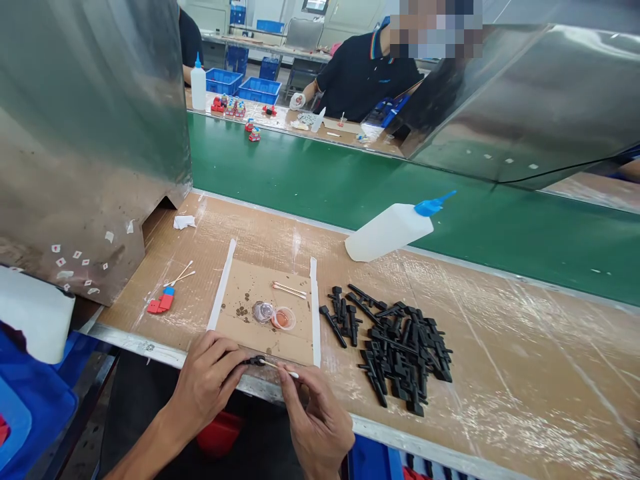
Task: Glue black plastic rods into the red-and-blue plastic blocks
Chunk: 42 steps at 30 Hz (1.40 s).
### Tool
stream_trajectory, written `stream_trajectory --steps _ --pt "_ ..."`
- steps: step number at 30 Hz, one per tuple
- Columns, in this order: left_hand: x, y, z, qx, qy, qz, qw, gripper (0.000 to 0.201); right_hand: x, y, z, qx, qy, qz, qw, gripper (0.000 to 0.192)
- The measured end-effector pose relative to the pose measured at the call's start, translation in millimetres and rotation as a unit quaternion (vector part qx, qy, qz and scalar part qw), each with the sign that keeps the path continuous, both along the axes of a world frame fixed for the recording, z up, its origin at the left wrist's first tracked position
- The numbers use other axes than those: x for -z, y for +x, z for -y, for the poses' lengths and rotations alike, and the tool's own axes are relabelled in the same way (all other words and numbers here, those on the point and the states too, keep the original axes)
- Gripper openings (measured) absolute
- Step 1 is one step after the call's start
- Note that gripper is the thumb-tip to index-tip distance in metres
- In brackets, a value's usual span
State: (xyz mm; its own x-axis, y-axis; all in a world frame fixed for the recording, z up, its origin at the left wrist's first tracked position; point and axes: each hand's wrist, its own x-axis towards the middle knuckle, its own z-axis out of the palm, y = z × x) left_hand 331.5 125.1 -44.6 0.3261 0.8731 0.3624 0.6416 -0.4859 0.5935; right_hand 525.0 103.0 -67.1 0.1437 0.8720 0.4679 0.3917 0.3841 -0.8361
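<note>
Two hands: both work at the near edge of the bench, close together over the metal rim.
Left hand (207, 380): fingers curled shut around a small black part (256, 361), which pokes out past the fingertips.
Right hand (315, 417): fingers pinched on a thin cotton swab (280, 368); the swab's tip meets the black part.
Where the part is: just above the bench edge, between the two hands, in front of the cardboard pad (265, 313).
On the pad: two small round dishes (274, 315) side by side, one clear and one with reddish content; two more swabs (289, 289) lie behind them; dark spots stain the cardboard.
Right of the pad: a heap of black parts (400, 347) lies on the bench.
Further back: a white squeeze bottle (387, 231) with a blue nozzle lies on its side beside the green conveyor belt (320, 173).
Left side: small red and blue pieces (161, 302) and two swabs lie near a metal housing (85, 120).
Across the belt: a person in a dark shirt (365, 73) sits at another bench with blue bins (240, 83).
</note>
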Motion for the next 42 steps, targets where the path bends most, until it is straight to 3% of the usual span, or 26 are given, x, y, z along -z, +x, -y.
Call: stream_trajectory --steps 30,36,39,42 --pt "1.9 0 2 -0.003 -0.002 -0.002 1.0 0.019 2.4 2 1 -0.008 0.031 0.026 0.999 0.027" --pt "2.8 0 2 -0.006 -0.004 -0.001 1.0 0.018 -1.3 4 -2 0.032 -0.04 -0.02 0.998 0.009" --pt "3.9 0 2 -0.003 -0.008 -0.002 1.0 0.019 -9.0 4 -4 0.041 -0.083 -0.075 0.993 0.011" --pt "5.2 0 2 -0.001 -0.003 0.003 1.0 0.021 -22.7 4 -12 0.102 -0.085 -0.116 0.984 0.019"
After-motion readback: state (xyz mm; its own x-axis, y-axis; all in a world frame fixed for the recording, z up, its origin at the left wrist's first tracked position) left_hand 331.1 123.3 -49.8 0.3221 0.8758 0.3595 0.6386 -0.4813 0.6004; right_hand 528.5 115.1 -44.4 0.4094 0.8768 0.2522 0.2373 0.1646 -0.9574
